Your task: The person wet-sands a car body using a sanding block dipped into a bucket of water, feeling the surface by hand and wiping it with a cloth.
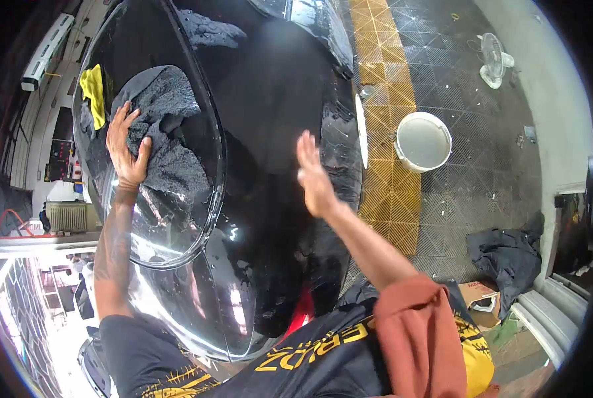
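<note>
My left hand (125,147) lies with spread fingers on the left edge of a dark grey towel (170,142), thumb over the fabric. The towel is bunched and spread over the wet window glass (160,232) of a black car (263,132). Just left of that hand, a yellow cloth (93,96) rests near the far edge of the glass. My right hand (315,176) is held over the black body panel with fingers stretched out, slightly blurred and holding nothing; whether it touches the paint I cannot tell.
A white bucket (424,141) of cloudy liquid stands on the yellow and grey floor tiles right of the car. Farther off are a fan (493,61), a dark cloth heap (507,262) and a cardboard box (480,302). Rust-coloured fabric (412,331) covers my right upper arm.
</note>
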Demonstrator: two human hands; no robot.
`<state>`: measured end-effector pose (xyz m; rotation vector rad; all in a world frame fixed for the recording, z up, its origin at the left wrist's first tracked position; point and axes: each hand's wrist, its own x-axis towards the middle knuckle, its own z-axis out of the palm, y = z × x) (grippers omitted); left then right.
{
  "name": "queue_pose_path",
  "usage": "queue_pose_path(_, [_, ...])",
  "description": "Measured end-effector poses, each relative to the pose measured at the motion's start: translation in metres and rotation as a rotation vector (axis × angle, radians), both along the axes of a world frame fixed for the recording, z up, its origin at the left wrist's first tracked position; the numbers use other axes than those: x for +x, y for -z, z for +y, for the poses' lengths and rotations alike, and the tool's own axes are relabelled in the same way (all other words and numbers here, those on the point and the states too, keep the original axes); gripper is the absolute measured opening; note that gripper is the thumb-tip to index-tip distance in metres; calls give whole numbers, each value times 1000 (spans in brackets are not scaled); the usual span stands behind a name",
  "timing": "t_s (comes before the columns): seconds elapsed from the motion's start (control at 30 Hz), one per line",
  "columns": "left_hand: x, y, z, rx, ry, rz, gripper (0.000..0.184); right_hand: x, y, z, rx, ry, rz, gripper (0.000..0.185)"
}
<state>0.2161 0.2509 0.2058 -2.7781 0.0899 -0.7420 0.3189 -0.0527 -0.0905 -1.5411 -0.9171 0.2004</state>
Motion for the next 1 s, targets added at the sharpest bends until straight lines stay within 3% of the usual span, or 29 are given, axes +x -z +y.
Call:
queue_pose_path(0.1, [-1,0,2,2,11,4,56,26,11,6,71,38,-140,70])
queue_pose_path(0.17, [2,-1,3,3,26,0,56,97,33,53,-17,172,-167,67])
queue_pose_path(0.2, [2,-2,3,11,24,3,56,138,50,84,98,158,57,64])
queue_pose_path(0.23, [-1,-1,2,17,14,3,56,162,60,92,129,189,-38,63])
queue_pose_path(0.27, [-5,-1,2,15,0,4,56,158,31,81,-10,176,51,63])
queue_pose_path(0.33, [-1,-1,3,10,12,1,56,102,24,71,-112,269,-173,64])
queue_pose_path(0.37, [0,-1,4,12,25,1,55,63,14,41,-41,182,-234,65])
queue_pose_path(0.43, [0,0,3,19,16,0,55,14,8,8,1,-4,-75,68])
queue_pose_path(0.5, [-2,0,4,35,9,3,55,29,11,9,31,-21,-84,69])
queue_pose_path(0.57, [0,1,4,20,28,-19,56,102,25,52,-19,87,-186,68])
queue_pose_path(0.6, [0,0,4,21,27,-23,56,139,30,72,114,30,51,65])
queue_pose_path(0.63, [0,0,3,20,15,-12,56,176,52,97,430,-125,436,60])
queue_pose_path(0.67, [-2,0,2,18,2,-4,56,178,34,94,153,25,191,62])
queue_pose_path(0.73, [-4,0,1,11,-22,-9,57,135,48,85,378,-17,215,61])
queue_pose_path(0.77, [-3,0,1,11,-6,-10,56,93,33,62,341,-36,249,60])
queue_pose_path(0.87, [0,2,4,12,8,-6,56,24,15,5,108,-76,-44,69])
queue_pose_path(1.0, [1,0,4,23,5,-11,56,143,49,80,161,74,55,61])
